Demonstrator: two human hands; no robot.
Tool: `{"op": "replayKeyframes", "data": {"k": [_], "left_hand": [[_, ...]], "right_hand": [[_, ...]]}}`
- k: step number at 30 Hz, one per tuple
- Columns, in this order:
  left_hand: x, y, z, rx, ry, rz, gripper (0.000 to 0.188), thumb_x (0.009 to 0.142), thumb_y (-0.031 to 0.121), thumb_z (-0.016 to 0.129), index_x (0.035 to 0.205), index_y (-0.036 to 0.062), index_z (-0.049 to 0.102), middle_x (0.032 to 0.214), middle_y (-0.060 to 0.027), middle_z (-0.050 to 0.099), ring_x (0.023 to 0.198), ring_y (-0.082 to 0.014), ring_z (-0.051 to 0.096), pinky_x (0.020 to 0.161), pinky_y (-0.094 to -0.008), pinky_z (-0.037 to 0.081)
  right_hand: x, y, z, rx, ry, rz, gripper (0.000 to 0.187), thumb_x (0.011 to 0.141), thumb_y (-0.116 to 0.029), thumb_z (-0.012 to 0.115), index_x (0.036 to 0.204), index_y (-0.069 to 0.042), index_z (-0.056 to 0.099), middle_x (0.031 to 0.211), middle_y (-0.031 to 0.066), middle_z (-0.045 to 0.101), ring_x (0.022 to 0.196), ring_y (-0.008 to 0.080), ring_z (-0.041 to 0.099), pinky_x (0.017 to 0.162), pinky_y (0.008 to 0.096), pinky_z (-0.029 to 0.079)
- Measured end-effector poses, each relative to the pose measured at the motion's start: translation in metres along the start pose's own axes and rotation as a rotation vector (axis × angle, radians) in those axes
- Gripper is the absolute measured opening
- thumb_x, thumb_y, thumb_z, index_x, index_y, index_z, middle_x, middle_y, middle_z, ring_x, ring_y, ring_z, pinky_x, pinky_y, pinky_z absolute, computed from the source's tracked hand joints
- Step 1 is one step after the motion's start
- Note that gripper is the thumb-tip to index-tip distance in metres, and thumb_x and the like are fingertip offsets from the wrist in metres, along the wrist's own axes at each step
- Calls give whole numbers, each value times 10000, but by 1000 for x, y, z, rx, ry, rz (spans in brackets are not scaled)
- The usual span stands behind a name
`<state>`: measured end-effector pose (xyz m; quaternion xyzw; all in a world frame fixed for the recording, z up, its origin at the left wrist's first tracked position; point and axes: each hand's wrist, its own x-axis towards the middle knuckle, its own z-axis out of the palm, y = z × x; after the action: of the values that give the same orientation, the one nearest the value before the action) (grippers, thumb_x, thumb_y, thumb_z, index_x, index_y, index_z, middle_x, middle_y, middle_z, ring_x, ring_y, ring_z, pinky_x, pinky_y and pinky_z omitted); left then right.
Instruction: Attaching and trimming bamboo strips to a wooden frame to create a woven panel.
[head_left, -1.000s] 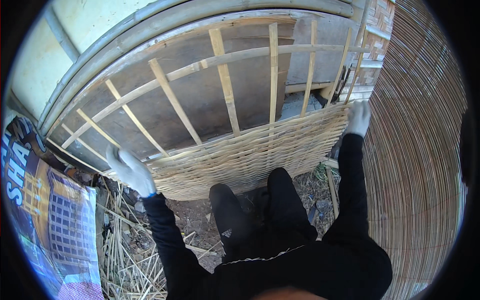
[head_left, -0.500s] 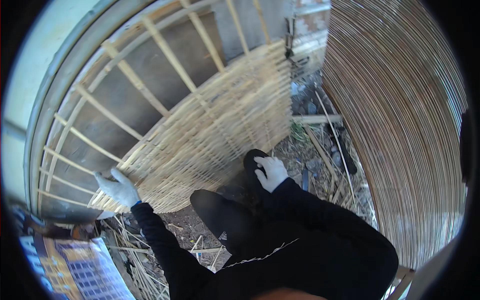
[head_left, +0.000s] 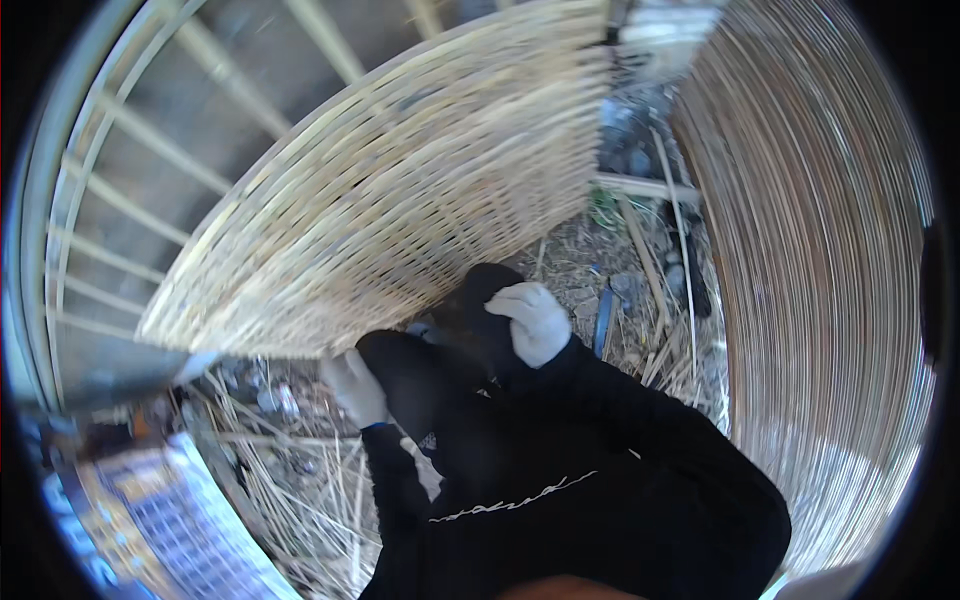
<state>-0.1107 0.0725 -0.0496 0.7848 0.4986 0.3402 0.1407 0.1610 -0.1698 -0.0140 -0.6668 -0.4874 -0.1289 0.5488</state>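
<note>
A woven bamboo panel [head_left: 400,190] stands tilted in front of me, its pale strips worked tightly across upright slats [head_left: 215,65]. The slats stick out bare beyond the weave's far edge. My left hand [head_left: 355,388], in a white glove, is at the panel's near lower edge, beside my left knee. It is blurred, with its fingers apart; whether it touches the edge I cannot tell. My right hand [head_left: 537,322], also gloved in white, rests on my right knee with loosely bent fingers and holds nothing.
A tall ribbed bamboo screen [head_left: 810,270] curves along the right. Cut strips [head_left: 290,470] litter the ground at lower left, beside a printed sheet [head_left: 190,520]. A blue-handled tool or strip [head_left: 603,318] and long sticks [head_left: 684,250] lie right of my knees.
My left hand has moved right and nearer, from the weave's left end to beside my knee. The view has shifted, so the panel looks larger. The right hand stays on the knee.
</note>
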Motion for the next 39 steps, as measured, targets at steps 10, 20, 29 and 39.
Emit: {"op": "replayKeyframes", "data": {"k": [10, 20, 29, 39], "left_hand": [[-172, -69, -121, 110, 83, -601, 520, 1020, 381, 679, 1377, 9, 615, 1347, -266, 634, 1293, -464, 594, 1073, -525, 501], [-303, 3, -503, 926, 1039, -803, 404, 1062, 328, 673, 1305, 6, 683, 1312, -216, 688, 1228, -370, 671, 1061, -461, 525], [-344, 53, -515, -130, 1886, -515, 731, 1105, 617, 507, 1436, -30, 579, 1290, -164, 687, 1191, -297, 670, 1093, -428, 514], [-371, 55, -513, -245, 2443, -184, 838, 1070, 795, 284, 1256, 19, 542, 1128, -148, 611, 988, -288, 623, 971, -459, 516]], "right_hand": [[17, -33, -25, 823, -1086, 665, 191, 809, 27, 444, 734, -39, 607, 700, 71, 606, 557, 134, 529, 512, 253, 392], [32, 40, -20, 387, -1554, 964, 655, 1064, -601, 547, 789, -26, 695, 621, 58, 640, 460, 186, 557, 425, 332, 438], [9, -53, 44, -97, -918, 1027, 667, 1106, -573, 477, 979, 26, 741, 605, 50, 558, 488, 172, 529, 427, 296, 423], [27, -77, 8, 27, -1051, 1185, 478, 1134, -481, 510, 1110, -85, 776, 757, 44, 602, 633, 188, 486, 601, 386, 458]]}}
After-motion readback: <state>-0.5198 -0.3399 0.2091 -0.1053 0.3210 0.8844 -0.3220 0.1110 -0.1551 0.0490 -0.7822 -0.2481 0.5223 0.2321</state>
